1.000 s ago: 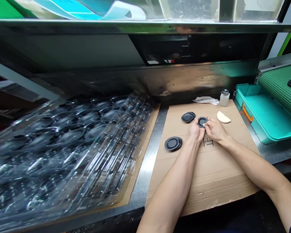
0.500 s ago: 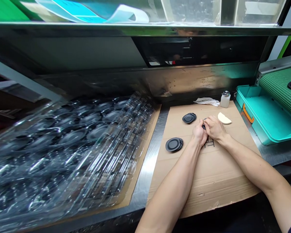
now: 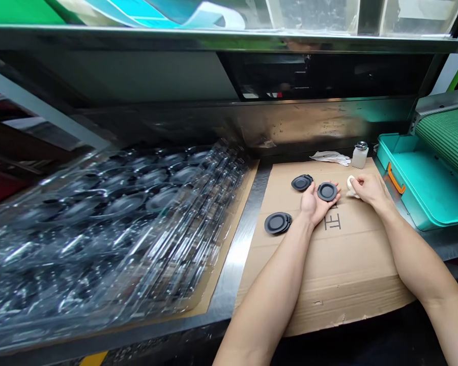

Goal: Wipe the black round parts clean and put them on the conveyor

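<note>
On the palm and fingers of my left hand (image 3: 311, 207) rests a round black plastic cap (image 3: 327, 191) with a small tab, its dished face up; my thumb is at its edge. My right hand (image 3: 371, 189) is closed, pinching a cream-white sponge pad (image 3: 350, 183) just right of the cap, apart from it. Behind my left hand lies a small overlapping pile of similar black caps (image 3: 301, 182). Another overlapping pile of black caps (image 3: 278, 223) lies nearer and to the left. Both piles are on a flat cardboard sheet (image 3: 328, 269).
Stacked clear plastic trays (image 3: 130, 244) with black round parts fill the left. At the back are white gloves (image 3: 330, 156) and a pump bottle (image 3: 360, 155). A teal bin (image 3: 423, 203) stands right, beside a green conveyor belt (image 3: 448, 134). A metal shelf edge (image 3: 213, 40) runs overhead.
My hands were together on the cap; now they are apart. My right hand has moved right and picked up the sponge pad from the cardboard. The cap now lies exposed on my left hand.
</note>
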A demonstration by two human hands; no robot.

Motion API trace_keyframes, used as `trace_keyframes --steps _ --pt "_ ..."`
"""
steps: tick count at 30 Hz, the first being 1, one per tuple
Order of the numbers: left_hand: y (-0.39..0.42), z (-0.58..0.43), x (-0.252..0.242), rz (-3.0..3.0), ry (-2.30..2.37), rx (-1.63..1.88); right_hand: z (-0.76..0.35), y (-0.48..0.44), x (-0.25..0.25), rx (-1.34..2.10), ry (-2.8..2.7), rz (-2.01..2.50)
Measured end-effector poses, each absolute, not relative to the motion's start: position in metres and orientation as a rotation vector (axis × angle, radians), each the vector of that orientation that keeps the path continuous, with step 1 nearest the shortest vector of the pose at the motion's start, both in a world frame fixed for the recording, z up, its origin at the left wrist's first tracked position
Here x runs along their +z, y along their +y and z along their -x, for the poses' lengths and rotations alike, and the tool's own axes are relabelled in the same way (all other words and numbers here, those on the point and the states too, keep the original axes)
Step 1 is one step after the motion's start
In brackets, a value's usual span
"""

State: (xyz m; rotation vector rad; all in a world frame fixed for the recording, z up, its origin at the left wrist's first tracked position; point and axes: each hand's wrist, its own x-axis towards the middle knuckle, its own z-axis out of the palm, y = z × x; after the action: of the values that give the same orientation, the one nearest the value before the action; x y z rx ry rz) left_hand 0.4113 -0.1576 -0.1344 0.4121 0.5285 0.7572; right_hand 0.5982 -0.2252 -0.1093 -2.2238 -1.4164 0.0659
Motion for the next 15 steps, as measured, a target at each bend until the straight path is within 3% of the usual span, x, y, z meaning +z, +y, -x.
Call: trace_keyframes --steps 10,15 --pt "-0.151 -0.409 -0.137 -0.375 0.492 0.796 -0.600 -0.214 -0.134 -0.030 -1.619 2.127" --pt "-0.151 -0.411 -0.137 -0.379 0.534 0.843 -0.553 -0.220 -0.129 0.061 -1.902 1.644"
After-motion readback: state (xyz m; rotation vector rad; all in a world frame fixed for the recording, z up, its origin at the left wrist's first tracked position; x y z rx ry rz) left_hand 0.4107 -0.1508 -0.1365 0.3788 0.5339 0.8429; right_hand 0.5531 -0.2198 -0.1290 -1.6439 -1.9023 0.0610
